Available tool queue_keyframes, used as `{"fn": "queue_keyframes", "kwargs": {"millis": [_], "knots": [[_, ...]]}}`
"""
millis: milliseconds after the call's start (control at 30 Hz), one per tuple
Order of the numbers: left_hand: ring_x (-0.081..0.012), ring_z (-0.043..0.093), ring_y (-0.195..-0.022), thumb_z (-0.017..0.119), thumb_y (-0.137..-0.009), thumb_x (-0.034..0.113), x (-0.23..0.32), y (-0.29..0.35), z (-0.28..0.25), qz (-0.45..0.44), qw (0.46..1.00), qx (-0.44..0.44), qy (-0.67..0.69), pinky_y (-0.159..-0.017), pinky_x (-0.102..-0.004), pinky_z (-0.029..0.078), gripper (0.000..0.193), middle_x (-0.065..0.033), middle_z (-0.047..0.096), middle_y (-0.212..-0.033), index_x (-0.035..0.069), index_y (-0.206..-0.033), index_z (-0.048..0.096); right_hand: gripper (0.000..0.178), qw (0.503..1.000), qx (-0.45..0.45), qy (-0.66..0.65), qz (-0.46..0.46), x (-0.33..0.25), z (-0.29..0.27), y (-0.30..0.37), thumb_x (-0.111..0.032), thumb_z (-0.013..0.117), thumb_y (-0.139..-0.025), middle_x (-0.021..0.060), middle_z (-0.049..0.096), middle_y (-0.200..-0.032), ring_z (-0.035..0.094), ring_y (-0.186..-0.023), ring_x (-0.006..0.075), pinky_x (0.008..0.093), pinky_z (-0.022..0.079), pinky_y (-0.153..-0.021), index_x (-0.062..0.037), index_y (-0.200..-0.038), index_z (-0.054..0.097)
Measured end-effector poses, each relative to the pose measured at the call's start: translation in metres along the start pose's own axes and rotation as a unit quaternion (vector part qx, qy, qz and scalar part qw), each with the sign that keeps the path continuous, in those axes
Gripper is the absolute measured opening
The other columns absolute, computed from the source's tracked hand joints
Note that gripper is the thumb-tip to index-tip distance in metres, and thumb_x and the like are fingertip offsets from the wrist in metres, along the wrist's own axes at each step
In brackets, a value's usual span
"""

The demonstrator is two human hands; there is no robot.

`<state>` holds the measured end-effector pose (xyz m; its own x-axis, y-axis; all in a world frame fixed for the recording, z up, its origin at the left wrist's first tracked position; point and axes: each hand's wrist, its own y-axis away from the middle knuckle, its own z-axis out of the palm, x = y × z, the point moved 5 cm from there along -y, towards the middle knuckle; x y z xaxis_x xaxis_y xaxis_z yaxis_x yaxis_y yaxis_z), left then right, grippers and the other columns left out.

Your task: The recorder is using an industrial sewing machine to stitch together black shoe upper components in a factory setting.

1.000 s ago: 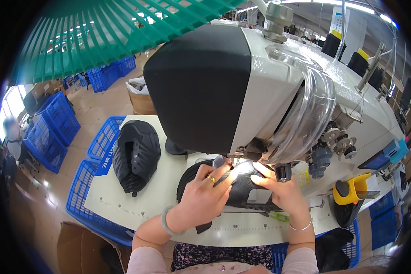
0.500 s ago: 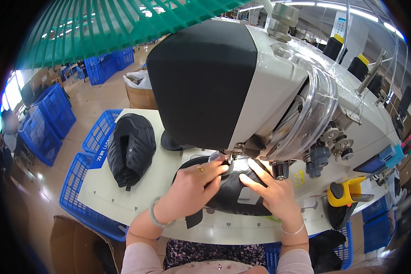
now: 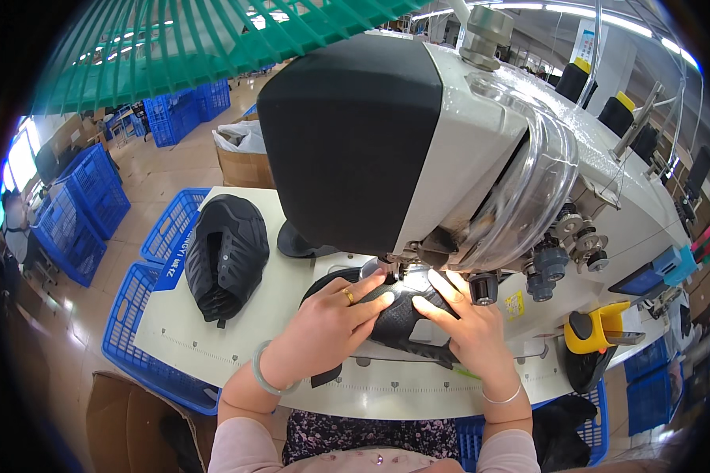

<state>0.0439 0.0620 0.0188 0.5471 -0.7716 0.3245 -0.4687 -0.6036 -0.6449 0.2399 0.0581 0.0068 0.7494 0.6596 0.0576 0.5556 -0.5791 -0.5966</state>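
A black textured shoe upper (image 3: 398,322) lies on the pale work table under the head of a sewing machine (image 3: 351,134). My left hand (image 3: 319,327) rests on its left part, fingers stretched toward the lit needle area (image 3: 400,273). On the other side, my right hand (image 3: 475,331) presses the piece with spread fingertips, close to the needle. Both hands are open and flat, with nothing gripped. Part of the upper is hidden beneath the hands and the machine head.
Left on the table stands a stack of black shoe uppers (image 3: 227,252), beside a blue crate (image 3: 130,315). Another black piece (image 3: 300,243) lies behind the hands. At the right sits a yellow holder (image 3: 598,331). A green slatted basket (image 3: 213,55) hangs over the top left.
The shoe upper has shifted and turned slightly under the needle, its near edge now lying differently beside my right hand. Both hands have moved a little with it.
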Motion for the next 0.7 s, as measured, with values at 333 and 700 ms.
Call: {"fn": "queue_keyframes", "kwargs": {"millis": [333, 700], "knots": [[-0.0267, 0.061, -0.077, 0.069, -0.076, 0.003, -0.001, 0.000, 0.003, 0.007, 1.000, 0.019, -0.019, -0.072, -0.0339, 0.054, 0.033, -0.0136, 0.066, -0.119, 0.007, -0.108, 0.070, 0.053, 0.998, 0.069, -0.009, 0.004, 0.010, 0.007, -0.002, 0.001, 0.061, -0.064, 0.0059, 0.067, -0.104, 0.061, -0.095, 0.0251, 0.0418, 0.045, -0.096, -0.0242, -0.109, 0.072], [-0.0235, 0.058, -0.078, 0.069, -0.074, 0.005, 0.001, 0.001, 0.016, 0.029, 0.991, 0.034, -0.124, -0.068, -0.0316, 0.054, 0.040, -0.0162, 0.056, -0.130, 0.008, -0.114, 0.066, 0.049, 0.989, 0.139, 0.035, 0.021, -0.007, -0.004, 0.008, -0.005, 0.066, -0.065, 0.0033, 0.060, -0.089, 0.055, -0.085, 0.0249, 0.0378, 0.046, -0.080, -0.0173, -0.113, 0.071]]}}
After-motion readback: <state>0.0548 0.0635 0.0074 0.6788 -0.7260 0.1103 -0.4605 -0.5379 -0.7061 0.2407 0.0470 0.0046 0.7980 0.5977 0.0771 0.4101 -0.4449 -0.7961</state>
